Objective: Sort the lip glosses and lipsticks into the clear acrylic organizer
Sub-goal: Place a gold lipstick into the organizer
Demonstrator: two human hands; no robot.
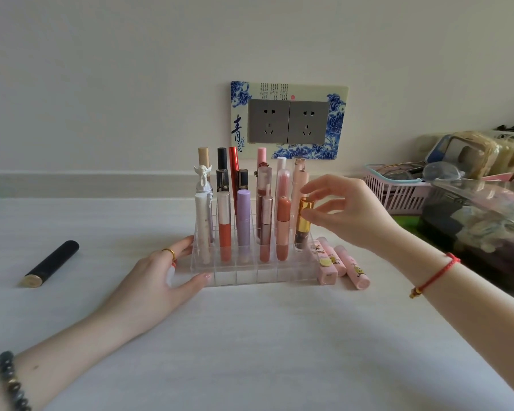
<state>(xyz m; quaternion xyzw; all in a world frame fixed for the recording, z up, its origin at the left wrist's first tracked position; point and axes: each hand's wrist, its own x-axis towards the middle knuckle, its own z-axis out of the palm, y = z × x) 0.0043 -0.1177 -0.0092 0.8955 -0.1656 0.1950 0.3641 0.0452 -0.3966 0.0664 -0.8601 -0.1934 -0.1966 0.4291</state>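
The clear acrylic organizer (250, 275) stands mid-table with several lip glosses and lipsticks upright in its back rows; its front row holds nothing. My left hand (166, 277) rests on its front left corner, fingers straight along the side and thumb on the front edge. My right hand (347, 209) curls round the gold-capped lip gloss (304, 223), which stands in the right-end slot, thumb on the cap. Three pink lipsticks (343, 266) lie on the table just right of the organizer. A black tube with a gold end (52, 264) lies far left.
A pink basket (398, 197) with glasses and a clear container (484, 223) of clutter crowd the right side. A decorated wall outlet (288, 121) sits behind the organizer. The white tabletop (250, 336) stretches in front.
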